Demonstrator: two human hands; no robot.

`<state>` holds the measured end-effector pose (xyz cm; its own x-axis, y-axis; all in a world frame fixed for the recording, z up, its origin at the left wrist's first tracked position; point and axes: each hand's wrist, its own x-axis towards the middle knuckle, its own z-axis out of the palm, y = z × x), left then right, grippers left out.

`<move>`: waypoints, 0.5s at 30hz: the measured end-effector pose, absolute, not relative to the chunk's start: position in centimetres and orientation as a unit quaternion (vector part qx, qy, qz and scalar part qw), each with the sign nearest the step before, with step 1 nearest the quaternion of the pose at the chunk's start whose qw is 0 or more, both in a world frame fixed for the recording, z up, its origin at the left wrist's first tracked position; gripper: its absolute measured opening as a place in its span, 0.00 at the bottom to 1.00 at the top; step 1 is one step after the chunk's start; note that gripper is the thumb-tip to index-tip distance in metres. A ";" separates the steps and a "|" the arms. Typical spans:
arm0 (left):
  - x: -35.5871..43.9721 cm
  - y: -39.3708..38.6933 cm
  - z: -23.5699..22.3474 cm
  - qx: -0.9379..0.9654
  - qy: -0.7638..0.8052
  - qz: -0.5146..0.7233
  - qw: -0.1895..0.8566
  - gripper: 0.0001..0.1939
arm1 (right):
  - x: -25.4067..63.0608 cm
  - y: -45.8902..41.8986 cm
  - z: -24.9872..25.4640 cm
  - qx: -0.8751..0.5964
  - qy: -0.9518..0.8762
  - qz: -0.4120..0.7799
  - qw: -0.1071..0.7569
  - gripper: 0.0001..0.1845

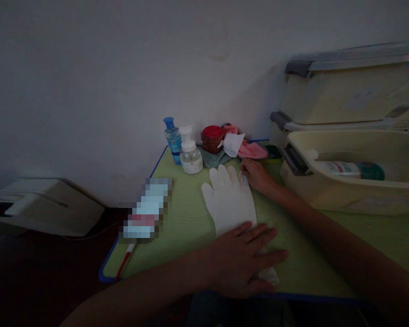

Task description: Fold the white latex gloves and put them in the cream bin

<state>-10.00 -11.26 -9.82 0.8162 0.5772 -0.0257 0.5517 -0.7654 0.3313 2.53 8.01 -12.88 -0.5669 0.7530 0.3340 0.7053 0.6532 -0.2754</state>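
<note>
A white glove (230, 200) lies flat on the green tabletop, its fingers pointing away from me. My left hand (247, 259) rests palm down across the glove's cuff end, fingers spread. At the far right side of the glove, my right hand (257, 176) is closed in a pinch on the tip of one glove finger. The cuff is partly hidden under my left hand, with a bit of its edge showing beside the thumb.
Behind the glove stand a blue bottle (173, 143), a clear pump bottle (191, 159), a red-lidded container (211, 138) and crumpled pink cloth (254, 150). A phone (148, 209) with a red cable lies left. A cream bin (354, 195) holding a bottle is at right.
</note>
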 end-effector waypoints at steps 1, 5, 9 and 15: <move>-10.0 -11.3 -9.8 0.940 0.297 0.037 0.163 0.29 | 2.5 7.9 -12.8 -0.411 -0.886 0.048 0.208 0.09; -10.0 -11.2 -9.9 0.943 0.289 0.038 0.160 0.30 | 2.4 7.3 -12.6 -0.407 -0.896 0.015 0.178 0.10; -10.0 -11.2 -9.9 0.942 0.290 0.036 0.163 0.30 | 2.3 7.0 -12.5 -0.410 -0.898 -0.012 0.157 0.10; -10.0 -11.1 -9.8 0.946 0.289 0.033 0.145 0.31 | 2.5 7.8 -12.8 -0.399 -0.902 -0.012 0.163 0.11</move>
<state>-10.00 -11.07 -9.77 0.8310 0.5558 -0.0218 0.5367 -0.7909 0.2941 2.55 7.83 -12.77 -0.6281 0.7165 0.3035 0.7241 0.6810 -0.1094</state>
